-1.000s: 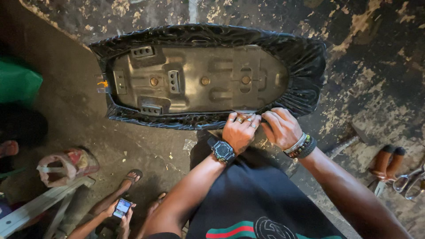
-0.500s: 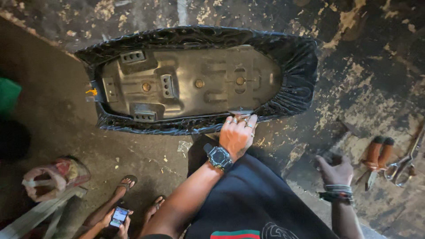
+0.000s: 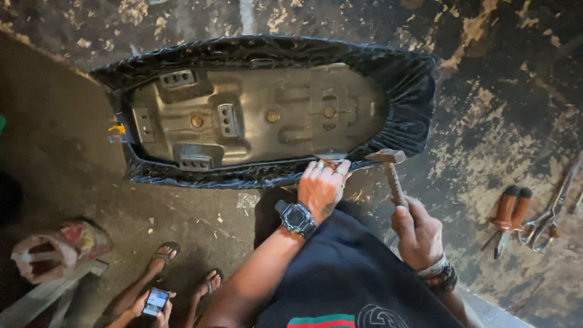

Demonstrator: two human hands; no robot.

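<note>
Head view, seat (image 3: 255,115) above hands, hammer (image 3: 392,173) right

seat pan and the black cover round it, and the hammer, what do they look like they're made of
Seat pan: probably moulded plastic, grey with a dull sheen and formed ribs; pressed metal is possible. Black cover: looks like vinyl or leatherette, glossy and gathered in wrinkles at the edge. Hammer in the right hand: metal-looking head, handle likely wood.

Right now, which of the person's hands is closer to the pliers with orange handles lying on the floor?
The right. The right hand grips a hammer just left of the pliers. The left hand is farther away, pressing on the near edge of the upturned seat.
</note>
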